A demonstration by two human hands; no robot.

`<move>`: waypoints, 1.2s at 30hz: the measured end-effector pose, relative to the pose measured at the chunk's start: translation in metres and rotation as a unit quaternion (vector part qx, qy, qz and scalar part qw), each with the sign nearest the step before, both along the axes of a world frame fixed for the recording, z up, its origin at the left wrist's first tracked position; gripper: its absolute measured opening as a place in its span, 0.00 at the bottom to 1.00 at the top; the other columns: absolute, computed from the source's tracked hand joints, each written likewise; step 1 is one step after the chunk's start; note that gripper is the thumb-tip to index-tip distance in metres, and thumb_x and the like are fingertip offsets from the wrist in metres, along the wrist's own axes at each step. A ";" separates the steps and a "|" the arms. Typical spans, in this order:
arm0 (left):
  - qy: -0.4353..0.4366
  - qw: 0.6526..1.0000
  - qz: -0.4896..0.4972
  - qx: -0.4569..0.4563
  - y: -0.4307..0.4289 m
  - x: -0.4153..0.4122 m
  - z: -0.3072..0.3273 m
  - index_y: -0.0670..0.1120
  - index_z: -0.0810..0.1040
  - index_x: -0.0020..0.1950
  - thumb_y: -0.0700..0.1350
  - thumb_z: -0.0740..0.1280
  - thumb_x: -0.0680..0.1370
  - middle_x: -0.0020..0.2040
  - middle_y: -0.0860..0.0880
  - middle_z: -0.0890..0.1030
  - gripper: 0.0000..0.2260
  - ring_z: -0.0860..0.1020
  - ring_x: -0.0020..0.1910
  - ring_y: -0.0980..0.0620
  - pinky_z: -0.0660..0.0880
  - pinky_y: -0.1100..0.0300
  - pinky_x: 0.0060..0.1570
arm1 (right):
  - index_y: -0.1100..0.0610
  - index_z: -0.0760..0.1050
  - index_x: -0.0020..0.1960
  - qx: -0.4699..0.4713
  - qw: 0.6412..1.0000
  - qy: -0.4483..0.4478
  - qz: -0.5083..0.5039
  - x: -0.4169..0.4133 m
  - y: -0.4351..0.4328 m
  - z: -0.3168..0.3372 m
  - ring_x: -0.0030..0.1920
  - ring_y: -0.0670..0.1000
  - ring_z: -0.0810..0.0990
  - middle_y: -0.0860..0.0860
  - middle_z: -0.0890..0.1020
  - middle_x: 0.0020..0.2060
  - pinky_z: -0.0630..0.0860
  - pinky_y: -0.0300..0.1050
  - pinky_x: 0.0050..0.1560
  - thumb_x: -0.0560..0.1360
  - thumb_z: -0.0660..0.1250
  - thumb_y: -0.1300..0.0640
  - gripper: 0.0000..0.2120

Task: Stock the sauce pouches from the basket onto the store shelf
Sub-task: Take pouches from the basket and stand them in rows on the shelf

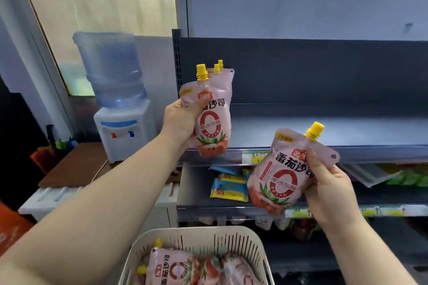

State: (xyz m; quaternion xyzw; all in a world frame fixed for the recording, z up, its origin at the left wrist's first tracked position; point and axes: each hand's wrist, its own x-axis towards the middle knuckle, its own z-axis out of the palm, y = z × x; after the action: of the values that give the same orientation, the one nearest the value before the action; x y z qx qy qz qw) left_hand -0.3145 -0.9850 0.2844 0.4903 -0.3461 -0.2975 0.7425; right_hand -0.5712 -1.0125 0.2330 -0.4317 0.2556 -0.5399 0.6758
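Several glossy pink sauce pouches lie flat in the cream slotted plastic basket [196, 238] at the bottom edge, yellow spouts poking left; the pouches in the basket [185, 268] overlap too much to count. Up we go: right hand [328, 187] is raised with bare forearm angled in from the lower right, fingers wrapped around the side of a single pouch [282, 169], soft and bulging, tilted with its yellow screw cap pointing up and right. Left hand [180, 122] is higher, arm stretched forward from the lower left, squeezing a bundle of pouches [212, 111] upright; three yellow caps show at the top, so three pouches in that grip. Both loads hang in front of the bare grey metal shelf [324, 129], none resting on it. Below that, blue snack packets [229, 185] sit on the next shelf down. Far left, a water dispenser [122, 132] with a translucent blue bottle stands on a brown bench [76, 164].
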 end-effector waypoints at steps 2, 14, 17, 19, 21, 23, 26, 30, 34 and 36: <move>-0.001 1.000 0.009 0.004 -0.020 0.007 0.007 0.46 0.81 0.47 0.47 0.72 0.72 0.47 0.44 0.85 0.07 0.84 0.46 0.43 0.80 0.49 0.45 | 0.58 0.78 0.48 0.005 1.000 0.006 -0.004 -0.009 -0.010 0.001 0.41 0.48 0.85 0.51 0.86 0.40 0.82 0.43 0.36 0.70 0.63 0.53 0.12; -0.029 0.998 -0.019 0.052 -0.113 0.037 -0.009 0.44 0.80 0.47 0.45 0.72 0.72 0.45 0.42 0.85 0.07 0.83 0.42 0.42 0.80 0.47 0.46 | 0.61 0.80 0.44 0.048 0.994 0.069 -0.065 -0.045 -0.057 -0.020 0.36 0.53 0.85 0.56 0.86 0.38 0.82 0.50 0.37 0.56 0.73 0.49 0.21; -0.008 0.998 -0.025 0.059 -0.122 0.041 -0.025 0.42 0.80 0.51 0.44 0.71 0.73 0.44 0.44 0.85 0.09 0.84 0.39 0.47 0.80 0.55 0.39 | 0.61 0.82 0.39 0.048 0.993 0.076 -0.080 -0.046 -0.067 -0.025 0.34 0.51 0.84 0.54 0.85 0.34 0.80 0.42 0.30 0.54 0.72 0.51 0.18; 0.004 0.998 -0.029 0.048 -0.124 0.043 -0.028 0.42 0.79 0.52 0.44 0.71 0.73 0.42 0.46 0.85 0.10 0.84 0.38 0.49 0.79 0.57 0.36 | 0.62 0.82 0.40 0.049 0.994 0.068 -0.070 -0.044 -0.070 -0.025 0.33 0.50 0.84 0.53 0.85 0.33 0.81 0.43 0.30 0.59 0.71 0.54 0.14; -0.006 0.998 -0.042 0.043 -0.125 0.044 -0.027 0.43 0.79 0.51 0.46 0.71 0.70 0.40 0.48 0.86 0.12 0.84 0.38 0.50 0.79 0.59 0.34 | 0.61 0.79 0.44 0.055 0.994 0.070 -0.056 -0.041 -0.071 -0.026 0.32 0.49 0.84 0.53 0.85 0.32 0.81 0.43 0.31 0.65 0.67 0.57 0.11; -0.025 0.998 -0.047 0.046 -0.124 0.045 -0.026 0.44 0.79 0.51 0.48 0.71 0.69 0.41 0.49 0.86 0.13 0.84 0.39 0.51 0.79 0.60 0.35 | 0.60 0.80 0.41 0.060 0.995 0.069 -0.034 -0.036 -0.071 -0.027 0.32 0.50 0.84 0.53 0.85 0.33 0.81 0.43 0.29 0.62 0.69 0.56 0.10; -0.038 0.996 -0.045 0.060 -0.123 0.050 -0.030 0.45 0.79 0.52 0.46 0.69 0.74 0.43 0.49 0.85 0.08 0.84 0.41 0.52 0.79 0.60 0.37 | 0.59 0.82 0.39 0.072 0.995 0.071 -0.010 -0.027 -0.069 -0.028 0.34 0.52 0.85 0.55 0.86 0.36 0.80 0.47 0.29 0.62 0.69 0.55 0.10; -0.058 0.994 -0.042 0.088 -0.117 0.054 -0.034 0.46 0.79 0.53 0.47 0.69 0.75 0.47 0.50 0.85 0.09 0.83 0.45 0.52 0.79 0.62 0.38 | 0.60 0.77 0.46 0.062 0.994 0.086 0.019 -0.020 -0.066 -0.027 0.35 0.54 0.85 0.55 0.86 0.36 0.81 0.54 0.31 0.67 0.64 0.55 0.11; -0.064 0.991 -0.048 0.108 -0.113 0.052 -0.036 0.46 0.78 0.55 0.45 0.69 0.74 0.49 0.50 0.83 0.10 0.82 0.48 0.53 0.78 0.62 0.41 | 0.61 0.79 0.44 0.050 0.996 0.069 0.029 -0.011 -0.065 -0.022 0.38 0.54 0.85 0.57 0.85 0.39 0.82 0.51 0.33 0.67 0.64 0.55 0.11; -0.071 0.989 -0.052 0.117 -0.111 0.051 -0.038 0.47 0.77 0.56 0.44 0.70 0.74 0.51 0.50 0.83 0.11 0.81 0.52 0.51 0.77 0.59 0.47 | 0.58 0.82 0.41 0.030 0.997 0.066 0.033 -0.006 -0.066 -0.018 0.38 0.53 0.85 0.56 0.86 0.39 0.81 0.48 0.31 0.68 0.64 0.55 0.10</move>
State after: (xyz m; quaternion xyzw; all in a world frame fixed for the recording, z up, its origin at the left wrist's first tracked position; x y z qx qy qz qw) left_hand -0.2633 -1.0962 0.2467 0.5749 -0.3858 -0.3388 0.6371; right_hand -0.5767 -1.0787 0.2150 -0.4539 0.3015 -0.4796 0.6878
